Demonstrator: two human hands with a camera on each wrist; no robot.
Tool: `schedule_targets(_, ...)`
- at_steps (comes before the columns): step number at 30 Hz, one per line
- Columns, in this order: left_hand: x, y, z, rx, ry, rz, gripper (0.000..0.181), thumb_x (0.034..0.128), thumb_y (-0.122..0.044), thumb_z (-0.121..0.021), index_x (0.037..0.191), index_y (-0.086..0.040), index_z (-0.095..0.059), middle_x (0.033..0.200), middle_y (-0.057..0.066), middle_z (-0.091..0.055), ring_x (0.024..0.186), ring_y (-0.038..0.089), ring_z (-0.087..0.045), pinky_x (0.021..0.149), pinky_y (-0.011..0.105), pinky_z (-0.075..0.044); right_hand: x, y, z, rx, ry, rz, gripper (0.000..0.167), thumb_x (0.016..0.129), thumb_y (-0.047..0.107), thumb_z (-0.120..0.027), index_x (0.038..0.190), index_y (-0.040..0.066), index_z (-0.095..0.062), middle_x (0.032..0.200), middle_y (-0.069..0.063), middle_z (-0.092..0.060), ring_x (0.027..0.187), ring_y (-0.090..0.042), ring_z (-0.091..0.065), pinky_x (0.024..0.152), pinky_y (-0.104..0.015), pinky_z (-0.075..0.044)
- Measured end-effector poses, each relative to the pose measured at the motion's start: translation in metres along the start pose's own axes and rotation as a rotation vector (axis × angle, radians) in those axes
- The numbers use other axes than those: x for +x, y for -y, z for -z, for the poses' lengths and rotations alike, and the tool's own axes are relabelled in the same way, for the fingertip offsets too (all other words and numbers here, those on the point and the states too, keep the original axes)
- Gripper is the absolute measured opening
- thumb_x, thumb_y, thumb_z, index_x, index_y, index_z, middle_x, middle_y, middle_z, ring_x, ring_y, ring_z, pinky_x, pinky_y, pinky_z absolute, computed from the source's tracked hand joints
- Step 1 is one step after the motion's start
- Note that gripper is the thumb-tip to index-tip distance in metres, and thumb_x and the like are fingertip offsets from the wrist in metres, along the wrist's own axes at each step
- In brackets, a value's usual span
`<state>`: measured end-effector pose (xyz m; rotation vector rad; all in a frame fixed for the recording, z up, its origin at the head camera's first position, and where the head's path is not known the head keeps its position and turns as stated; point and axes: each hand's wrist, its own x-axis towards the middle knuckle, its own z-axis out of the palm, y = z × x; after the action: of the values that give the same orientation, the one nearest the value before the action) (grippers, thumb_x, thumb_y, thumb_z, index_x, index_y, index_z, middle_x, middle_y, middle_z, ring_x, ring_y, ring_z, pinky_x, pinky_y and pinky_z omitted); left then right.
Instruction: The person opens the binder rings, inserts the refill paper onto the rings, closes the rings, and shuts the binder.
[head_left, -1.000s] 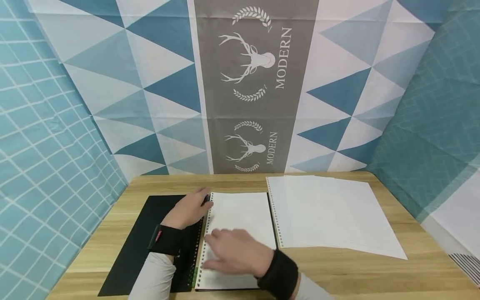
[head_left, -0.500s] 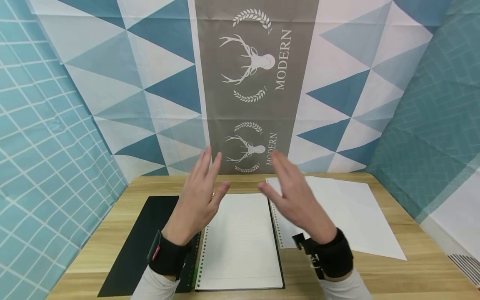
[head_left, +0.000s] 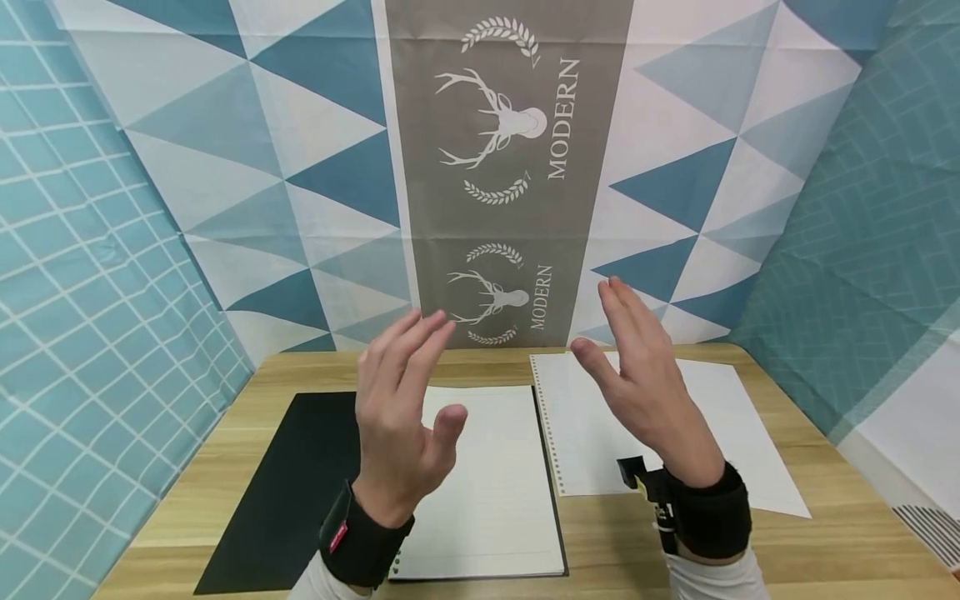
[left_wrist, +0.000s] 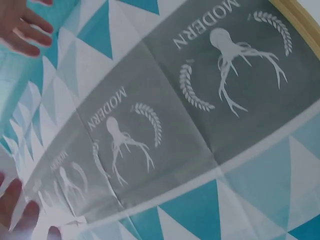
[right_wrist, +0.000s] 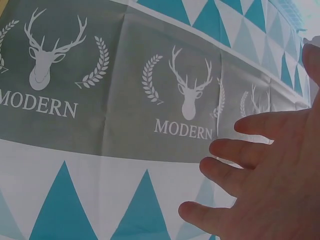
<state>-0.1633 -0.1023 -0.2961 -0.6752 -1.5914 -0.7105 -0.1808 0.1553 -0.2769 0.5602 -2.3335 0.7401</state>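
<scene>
Plainly, the open notebook [head_left: 487, 492] lies apart, below the raised left hand [head_left: 401, 425].

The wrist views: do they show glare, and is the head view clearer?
Left wrist: whitish glare at the lower left, beside blurred fingers; right wrist: pale brightness in the upper right corner, patterned cloth hazy; head: clearer, white page crisp.
</scene>
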Motion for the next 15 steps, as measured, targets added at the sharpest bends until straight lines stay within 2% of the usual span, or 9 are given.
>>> schedule_targets(2, 0.001, -0.004, -0.002, -0.028, -0.124, -0.038, 0.076, 0.1064, -0.060, -0.031, 0.114, 0.003, -0.074, 0.114, 0.019, -0.074, 0.117, 0.039, -0.063, 0.096, 0.049, -0.045, 0.000, 0.000, -0.001, -0.010, -0.004, 0.007, 0.075, 0.104, 0.050, -0.051, 0.159, 0.004, -0.030, 0.165, -0.021, -0.031, 0.154, -0.041, -0.028, 0.119, -0.068, -0.021)
schedule_targets(4, 0.003, -0.006, -0.003, -0.051, -0.220, -0.067, 0.076, 0.1073, -0.058, -0.030, 0.106, 0.004, -0.075, 0.105, 0.020, -0.076, 0.110, 0.038, -0.065, 0.091, 0.047, -0.046, 0.001, -0.001, -0.002, -0.021, -0.004, 0.007, 0.074, 0.104, 0.050, -0.050, 0.159, 0.002, -0.032, 0.164, -0.022, -0.032, 0.153, -0.041, -0.029, 0.119, -0.069, -0.022)
schedule_targets(6, 0.004, -0.008, -0.005, -0.071, -0.262, -0.091, 0.076, 0.1082, -0.055, -0.030, 0.103, 0.005, -0.076, 0.103, 0.021, -0.076, 0.108, 0.038, -0.066, 0.090, 0.047, -0.046, 0.001, -0.003, -0.001, -0.031, 0.005, -0.006, 0.074, 0.104, 0.049, -0.050, 0.158, 0.002, -0.033, 0.164, -0.022, -0.033, 0.152, -0.042, -0.030, 0.119, -0.068, -0.023)
schedule_targets(7, 0.004, -0.009, -0.005, -0.071, -0.254, -0.101, 0.075, 0.1085, -0.054, -0.030, 0.105, 0.006, -0.075, 0.105, 0.021, -0.076, 0.109, 0.038, -0.066, 0.093, 0.047, -0.046, 0.001, -0.004, -0.001, -0.035, 0.016, -0.021, 0.074, 0.104, 0.049, -0.051, 0.158, 0.001, -0.033, 0.164, -0.022, -0.032, 0.152, -0.042, -0.030, 0.119, -0.068, -0.024)
schedule_targets(10, 0.002, -0.012, -0.005, -0.061, -0.140, -0.119, 0.074, 0.1087, -0.054, -0.028, 0.118, 0.007, -0.071, 0.120, 0.023, -0.072, 0.122, 0.040, -0.062, 0.106, 0.053, -0.042, 0.001, -0.008, 0.001, -0.059, 0.061, -0.079, 0.075, 0.104, 0.048, -0.052, 0.158, 0.001, -0.032, 0.165, -0.022, -0.031, 0.152, -0.043, -0.030, 0.118, -0.068, -0.025)
schedule_targets(13, -0.003, -0.014, -0.006, -0.007, 0.073, -0.107, 0.077, 0.1073, -0.059, -0.024, 0.138, 0.002, -0.060, 0.145, 0.023, -0.058, 0.141, 0.041, -0.048, 0.119, 0.059, -0.030, 0.001, -0.016, 0.006, -0.090, 0.130, -0.152, 0.077, 0.104, 0.049, -0.051, 0.159, 0.000, -0.029, 0.165, -0.024, -0.028, 0.152, -0.046, -0.028, 0.118, -0.069, -0.025)
schedule_targets(15, -0.007, -0.015, -0.007, 0.034, 0.215, -0.097, 0.080, 0.1057, -0.063, -0.021, 0.148, -0.002, -0.051, 0.158, 0.022, -0.044, 0.150, 0.040, -0.037, 0.122, 0.062, -0.024, 0.000, -0.024, 0.009, -0.102, 0.167, -0.190, 0.078, 0.105, 0.050, -0.049, 0.160, -0.001, -0.026, 0.165, -0.027, -0.026, 0.151, -0.049, -0.026, 0.117, -0.071, -0.023)
